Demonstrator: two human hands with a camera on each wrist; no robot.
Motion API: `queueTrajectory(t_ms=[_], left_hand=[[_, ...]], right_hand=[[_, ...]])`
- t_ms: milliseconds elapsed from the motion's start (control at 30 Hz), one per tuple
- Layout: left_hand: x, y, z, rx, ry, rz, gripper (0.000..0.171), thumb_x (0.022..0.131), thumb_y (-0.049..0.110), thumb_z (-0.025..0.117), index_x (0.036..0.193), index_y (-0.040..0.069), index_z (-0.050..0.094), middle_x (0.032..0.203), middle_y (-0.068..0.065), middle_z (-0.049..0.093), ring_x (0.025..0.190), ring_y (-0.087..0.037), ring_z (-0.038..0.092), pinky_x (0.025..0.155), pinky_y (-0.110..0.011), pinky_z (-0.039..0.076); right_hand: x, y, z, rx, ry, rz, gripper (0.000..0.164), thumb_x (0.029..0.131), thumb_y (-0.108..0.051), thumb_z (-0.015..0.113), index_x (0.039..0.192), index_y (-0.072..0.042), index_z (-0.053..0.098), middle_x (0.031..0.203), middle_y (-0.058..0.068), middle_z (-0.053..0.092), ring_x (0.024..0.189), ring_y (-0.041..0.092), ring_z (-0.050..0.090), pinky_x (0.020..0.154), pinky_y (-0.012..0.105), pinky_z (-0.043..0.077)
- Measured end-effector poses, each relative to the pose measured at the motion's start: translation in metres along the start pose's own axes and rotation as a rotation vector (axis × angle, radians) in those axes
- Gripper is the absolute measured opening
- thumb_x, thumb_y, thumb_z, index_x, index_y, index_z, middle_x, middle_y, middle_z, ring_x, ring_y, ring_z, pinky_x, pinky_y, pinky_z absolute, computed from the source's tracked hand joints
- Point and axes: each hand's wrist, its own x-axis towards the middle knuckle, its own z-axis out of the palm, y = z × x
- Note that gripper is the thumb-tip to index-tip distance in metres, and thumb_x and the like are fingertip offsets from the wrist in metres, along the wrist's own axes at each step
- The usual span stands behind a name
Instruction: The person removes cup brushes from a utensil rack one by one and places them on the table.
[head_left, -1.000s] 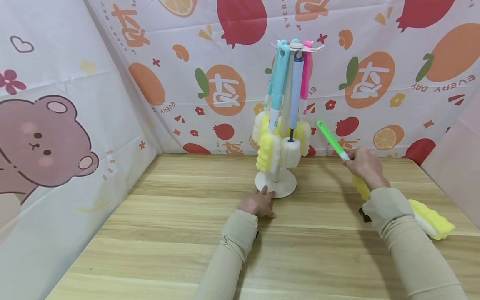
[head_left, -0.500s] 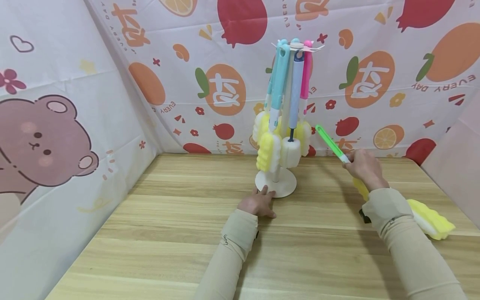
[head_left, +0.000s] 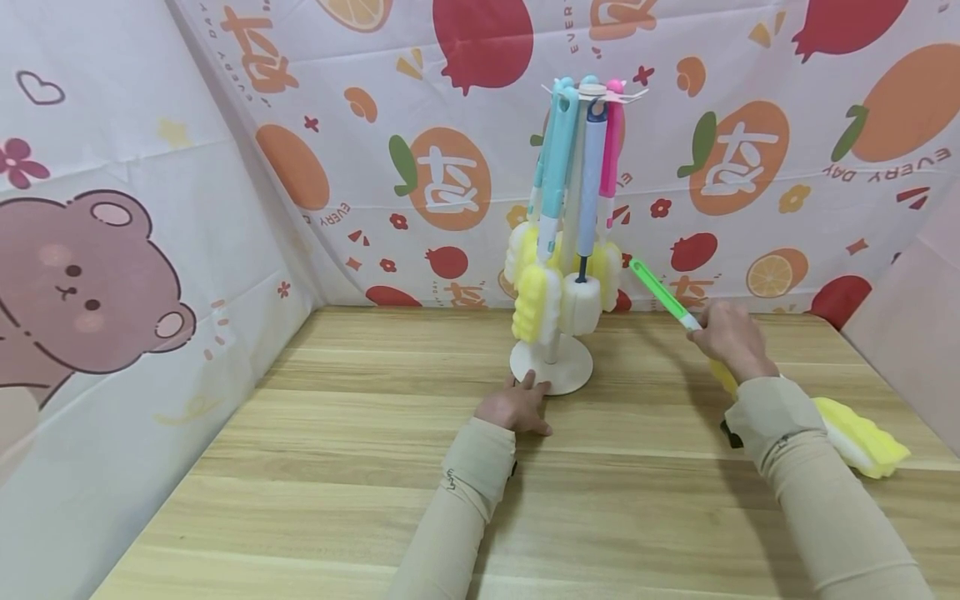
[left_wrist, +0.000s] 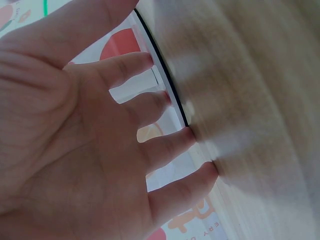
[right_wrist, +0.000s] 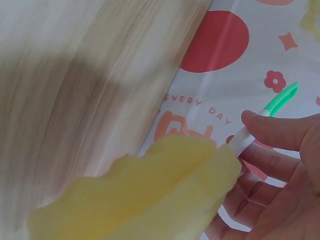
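My right hand (head_left: 731, 337) holds a sponge bottle brush (head_left: 663, 293) by the white neck below its green handle, the handle slanting up toward the left. In the right wrist view, thumb and fingers pinch that neck, and the yellow sponge head (right_wrist: 150, 195) points down over the table. My left hand (head_left: 513, 408) has its fingers spread, fingertips on the near edge of the white round base (head_left: 573, 364) of a brush stand. Several sponge brushes hang from the stand's top hooks: turquoise handles (head_left: 557, 167), a pale blue one (head_left: 590, 187) and a pink one (head_left: 612, 154).
Another yellow-and-white sponge head (head_left: 862, 437) lies on the wooden table (head_left: 337, 483) at the right, partly behind my right sleeve. A small dark piece (head_left: 731, 434) shows beside the cuff. Printed cloth walls (head_left: 360, 183) stand behind and at the sides.
The green handle's tip has dipped slightly, and my right hand has sunk a little with it. My left hand stays on the stand's base.
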Motion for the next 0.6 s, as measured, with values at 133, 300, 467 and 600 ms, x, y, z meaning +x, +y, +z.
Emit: queueTrajectory(t_ms=[133, 300, 467, 600], left_hand=[[0.0002, -0.0001, -0.0005, 0.0, -0.005, -0.003, 0.072, 0.082, 0.04, 0.063, 0.142, 0.024, 0.027, 0.151, -0.002, 0.009, 0.132, -0.028, 0.006, 0.102, -0.051, 0.028], [0.0006, -0.0004, -0.0002, -0.001, -0.009, -0.005, 0.072, 0.082, 0.041, 0.062, 0.142, 0.025, 0.026, 0.151, -0.002, 0.009, 0.132, -0.028, 0.006, 0.102, -0.051, 0.027], [0.0005, -0.0004, 0.0001, 0.002, -0.01, -0.005, 0.072, 0.082, 0.041, 0.062, 0.142, 0.024, 0.026, 0.151, -0.002, 0.009, 0.132, -0.028, 0.006, 0.102, -0.051, 0.027], [0.0003, -0.0003, 0.0001, 0.001, -0.012, -0.008, 0.072, 0.082, 0.041, 0.063, 0.142, 0.024, 0.027, 0.151, -0.002, 0.009, 0.132, -0.028, 0.006, 0.102, -0.051, 0.028]], right_hand=[[-0.0001, 0.0022, 0.0018, -0.011, 0.011, 0.0, 0.018, 0.079, -0.01, 0.064, 0.088, 0.005, 0.064, 0.074, 0.015, 0.056, 0.061, 0.026, 0.046, 0.048, 0.035, 0.039], [-0.001, 0.0041, 0.0031, -0.025, 0.001, 0.004, 0.018, 0.079, -0.01, 0.063, 0.087, 0.006, 0.064, 0.073, 0.015, 0.056, 0.061, 0.027, 0.046, 0.049, 0.037, 0.038], [-0.0012, 0.0081, 0.0048, -0.044, 0.006, -0.02, 0.017, 0.078, -0.01, 0.062, 0.084, 0.006, 0.064, 0.068, 0.014, 0.054, 0.06, 0.027, 0.045, 0.049, 0.038, 0.038], [-0.0013, 0.0104, 0.006, -0.046, 0.003, -0.027, 0.018, 0.077, -0.009, 0.061, 0.084, 0.007, 0.064, 0.069, 0.015, 0.054, 0.061, 0.028, 0.045, 0.049, 0.038, 0.039]])
